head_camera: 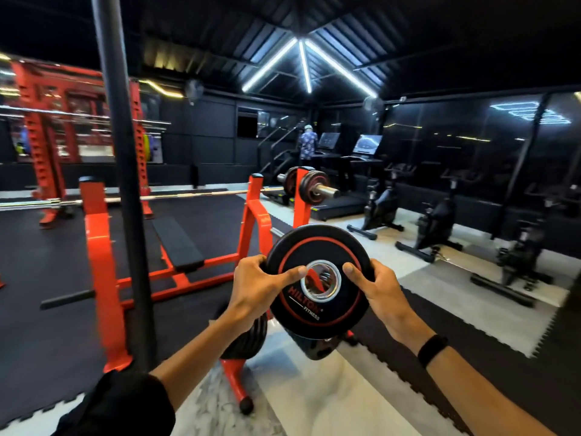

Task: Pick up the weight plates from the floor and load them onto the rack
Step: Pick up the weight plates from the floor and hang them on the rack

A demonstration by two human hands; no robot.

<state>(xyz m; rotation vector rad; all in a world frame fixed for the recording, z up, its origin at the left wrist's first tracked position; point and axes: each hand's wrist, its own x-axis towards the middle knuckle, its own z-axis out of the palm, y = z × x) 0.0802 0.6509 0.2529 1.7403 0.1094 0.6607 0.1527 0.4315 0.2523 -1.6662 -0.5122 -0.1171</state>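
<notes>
A dim gym is seen from a head-worn camera looking forward and down. At the centre of the view, a round black weight plate (317,280) with a red ring and a metal-lined centre hole is held up in the air by both hands, its printed face turned toward the camera. White lettering reading "HILTON FITNESS" is seen on its lower left.

The left hand (254,286) is wrapped around the plate's left edge, with the thumb laid across the face toward the centre hole. The right hand (375,286) is closed on the right edge in the same way, thumb resting beside the hole. A black band (432,346) is worn on the right wrist, and a dark sleeve covers the left upper arm.

Just below and behind the held plate, more black plates (248,338) are stored on a low orange rack (234,380), which stands on pale marbled flooring. Another dark plate (314,346) is partly seen directly beneath the held one.

To the left, an orange bench press frame (100,247) with a black padded bench (177,243) stands on black matting. A loaded barbell (309,185) rests across its uprights. A black vertical pole (121,171) crosses the left foreground.

To the right, exercise bikes (435,221) are lined up along a dark glass wall. In the background, a person (306,143) stands at the treadmills, beneath white strip lights in the ceiling.
</notes>
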